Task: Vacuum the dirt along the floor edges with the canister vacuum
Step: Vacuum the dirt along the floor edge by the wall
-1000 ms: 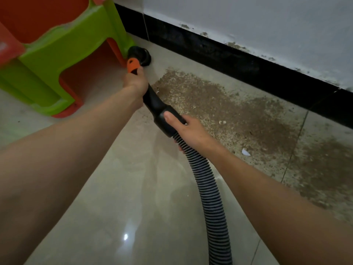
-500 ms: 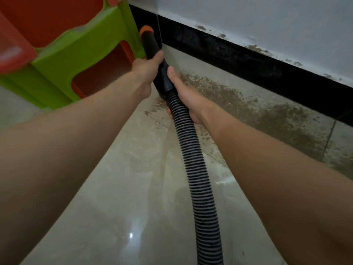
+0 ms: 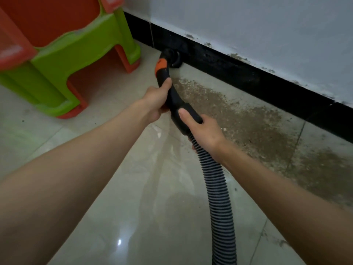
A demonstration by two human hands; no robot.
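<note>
left hand [image 3: 156,101] grips handle [image 3: 172,96] | right hand [image 3: 202,131] grips hose cuff [image 3: 188,116] — nozzle [image 3: 172,58] ahead, at baseboard [image 3: 238,73]

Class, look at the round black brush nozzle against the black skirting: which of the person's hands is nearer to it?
Left. The left hand grips the black wand just below its orange collar, close behind the round black brush nozzle. The right hand holds the cuff where the ribbed hose joins, farther back.
</note>
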